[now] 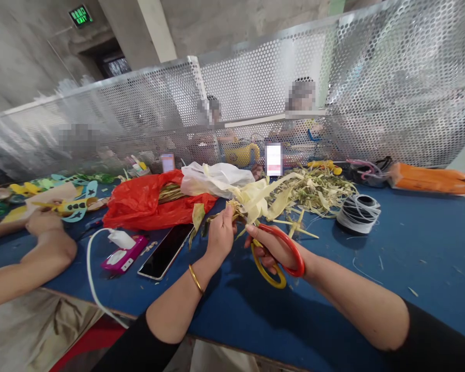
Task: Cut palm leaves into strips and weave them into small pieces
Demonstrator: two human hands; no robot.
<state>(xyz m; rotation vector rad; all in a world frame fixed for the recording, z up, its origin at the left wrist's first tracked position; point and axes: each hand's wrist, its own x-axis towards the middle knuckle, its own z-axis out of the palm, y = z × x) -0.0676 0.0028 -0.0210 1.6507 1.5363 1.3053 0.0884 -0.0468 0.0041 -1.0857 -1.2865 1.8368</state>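
Observation:
My left hand (220, 233) is closed around a bundle of pale yellow dried husk strips (256, 199), which fan out above it over the table. In my right hand (271, 245) is a pair of scissors with one red and one yellow handle (292, 253); the fingers wrap the handles and the blades are hidden by the hand and husks. The thumb of that hand reaches close to the bundle's lower end. A small cross-shaped piece of straw (295, 226) lies just beyond my right hand.
A red plastic bag (139, 204), a phone (166, 253) and a purple power strip (124, 254) with a white cable lie left. Right are husk scraps (318, 188), a thread spool (358, 214) and an orange packet (430, 180). A perforated metal screen (248, 88) stands behind. Another person's hands (46, 222) work at far left.

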